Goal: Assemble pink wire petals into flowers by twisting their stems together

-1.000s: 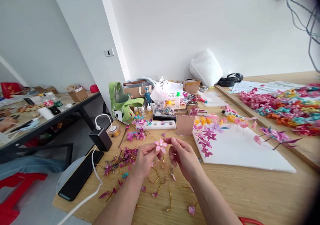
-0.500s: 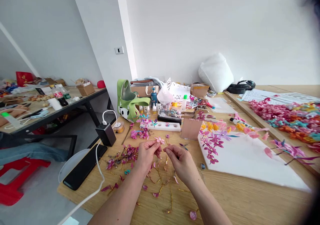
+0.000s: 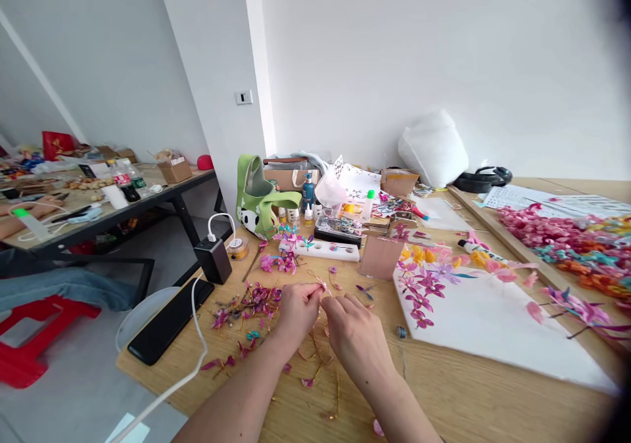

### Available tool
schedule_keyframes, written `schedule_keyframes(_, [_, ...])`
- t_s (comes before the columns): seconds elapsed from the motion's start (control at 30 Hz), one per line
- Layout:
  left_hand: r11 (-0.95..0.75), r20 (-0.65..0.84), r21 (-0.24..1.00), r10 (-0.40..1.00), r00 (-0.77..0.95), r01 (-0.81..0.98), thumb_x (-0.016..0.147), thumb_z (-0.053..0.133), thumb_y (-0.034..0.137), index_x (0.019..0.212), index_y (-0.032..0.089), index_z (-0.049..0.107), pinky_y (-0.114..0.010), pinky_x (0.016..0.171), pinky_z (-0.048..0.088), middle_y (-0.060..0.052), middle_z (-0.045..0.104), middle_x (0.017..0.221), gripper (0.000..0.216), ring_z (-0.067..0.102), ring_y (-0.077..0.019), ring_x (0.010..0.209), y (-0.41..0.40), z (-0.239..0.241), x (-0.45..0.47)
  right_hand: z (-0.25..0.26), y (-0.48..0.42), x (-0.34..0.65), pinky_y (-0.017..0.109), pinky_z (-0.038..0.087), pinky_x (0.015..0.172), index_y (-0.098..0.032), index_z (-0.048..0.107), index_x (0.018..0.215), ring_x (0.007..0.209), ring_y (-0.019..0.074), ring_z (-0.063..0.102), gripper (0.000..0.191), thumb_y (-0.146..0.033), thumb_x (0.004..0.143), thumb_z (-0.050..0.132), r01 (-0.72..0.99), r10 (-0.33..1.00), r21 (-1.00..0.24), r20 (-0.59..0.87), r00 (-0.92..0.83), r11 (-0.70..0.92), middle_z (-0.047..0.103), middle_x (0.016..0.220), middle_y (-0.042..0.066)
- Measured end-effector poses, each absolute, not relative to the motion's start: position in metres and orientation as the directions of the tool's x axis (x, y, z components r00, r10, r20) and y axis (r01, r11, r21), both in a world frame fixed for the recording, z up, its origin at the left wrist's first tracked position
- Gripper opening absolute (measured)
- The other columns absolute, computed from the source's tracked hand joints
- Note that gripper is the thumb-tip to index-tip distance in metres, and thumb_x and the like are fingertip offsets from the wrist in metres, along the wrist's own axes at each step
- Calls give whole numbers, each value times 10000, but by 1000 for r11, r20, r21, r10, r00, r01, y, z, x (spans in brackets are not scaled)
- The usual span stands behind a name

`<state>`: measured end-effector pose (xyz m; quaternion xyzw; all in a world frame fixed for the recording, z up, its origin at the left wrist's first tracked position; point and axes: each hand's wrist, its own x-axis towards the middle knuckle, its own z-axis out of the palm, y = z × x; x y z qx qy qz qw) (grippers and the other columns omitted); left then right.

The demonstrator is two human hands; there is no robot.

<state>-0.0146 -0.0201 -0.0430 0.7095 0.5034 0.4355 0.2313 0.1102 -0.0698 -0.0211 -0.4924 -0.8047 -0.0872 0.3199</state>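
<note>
Above the middle of the wooden table, my left hand [image 3: 300, 309] pinches a small pink artificial flower [image 3: 324, 286] between thumb and fingertips. My right hand [image 3: 353, 330] is closed right beside it, its fingertips almost touching the left ones; what it grips is hidden behind the knuckles. A thin golden wire [image 3: 315, 274] loops up just beyond the fingers. Purple-pink flower stems [image 3: 256, 302] lie in a heap left of my hands. Under and between my wrists, loose petals on golden wires [image 3: 318, 364] are scattered on the tabletop.
A white foam board [image 3: 473, 325] with finished flowers lies right. Behind are a white holder strip [image 3: 340, 251], a cardboard piece [image 3: 380, 257] and a green bag [image 3: 256, 200]. A black phone [image 3: 170, 321] and charger block [image 3: 213, 261] with white cable sit left. Another person's arm [image 3: 29, 216] rests on a far table.
My right hand has come up against the left and turned knuckles-up. The flower, spread open to view before, is now mostly covered by fingers. The view has shifted slightly.
</note>
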Motion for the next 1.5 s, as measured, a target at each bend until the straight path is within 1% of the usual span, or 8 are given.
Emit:
schedule_keyframes(0.13, [-503, 434, 554, 854, 286, 663, 736, 470, 73, 511, 155, 570, -247, 528, 287, -17, 548, 517, 259, 468, -136, 528, -23, -43, -14, -11, -70, 117, 284, 305, 598, -167, 610, 775, 689, 192, 428, 216, -75, 858, 433, 810, 671, -154, 657, -344, 566, 511, 715, 54])
schedule_keyframes(0.37, [-771, 475, 392, 637, 607, 502, 843, 456, 133, 746, 170, 671, -276, 608, 367, -63, 642, 656, 239, 554, -183, 658, -34, -38, -13, -11, -56, 140, 292, 347, 609, -184, 614, 727, 675, 183, 435, 253, -196, 908, 437, 737, 722, -459, 690, -56, 495, 455, 661, 23])
schedule_keyframes(0.6, [-761, 484, 588, 602, 635, 274, 869, 422, 123, 799, 185, 712, -293, 724, 413, -57, 702, 700, 304, 592, -152, 647, -37, -28, -12, -16, -47, 152, 274, 319, 529, -184, 639, 685, 541, 146, 418, 300, -387, 863, 508, 533, 887, -777, 450, 99, 335, 431, 584, -10])
schedule_keyframes(0.87, [-692, 406, 694, 605, 685, 199, 835, 467, 108, 714, 178, 721, -251, 679, 449, -61, 706, 710, 290, 631, -159, 704, -39, -24, -11, -3, -59, 142, 287, 362, 616, -208, 666, 657, 656, 178, 470, 325, -370, 885, 501, 452, 875, -757, 467, -130, 471, 462, 610, 13])
schedule_keyframes(1.07, [-581, 394, 812, 621, 678, 60, 848, 521, 213, 750, 179, 743, -259, 689, 474, -72, 704, 708, 245, 621, -156, 671, -42, -21, -10, -7, -51, 150, 286, 351, 565, -191, 672, 656, 576, 165, 453, 323, -476, 783, 591, 350, 954, -896, 300, 24, 273, 532, 594, 17])
schedule_keyframes(1.3, [-215, 292, 951, 864, 411, -224, 782, 629, 359, 758, 158, 747, -231, 512, 422, -32, 589, 621, 234, 502, -112, 540, -36, -21, -19, -18, -46, 157, 296, 383, 669, -207, 626, 635, 729, 193, 517, 256, -442, 727, 667, -26, 931, -975, 201, 304, 219, 596, 686, 16])
schedule_keyframes(1.4, [-149, 256, 938, 907, 334, -314, 755, 658, 369, 676, 128, 729, -228, 487, 413, -27, 563, 570, 263, 480, -103, 513, -33, -24, -19, -16, -45, 154, 327, 425, 789, -232, 606, 600, 877, 210, 553, 209, -391, 692, 706, -324, 923, -905, 157, 351, 277, 635, 783, 13])
schedule_keyframes(1.5, [-114, 225, 927, 930, 289, -357, 740, 670, 379, 621, 113, 705, -227, 472, 408, -31, 565, 552, 293, 481, -104, 506, -32, -25, -16, -11, -46, 149, 393, 430, 902, -231, 564, 537, 985, 228, 571, 252, -375, 669, 722, -610, 971, -764, 94, 218, 211, 672, 848, 22])
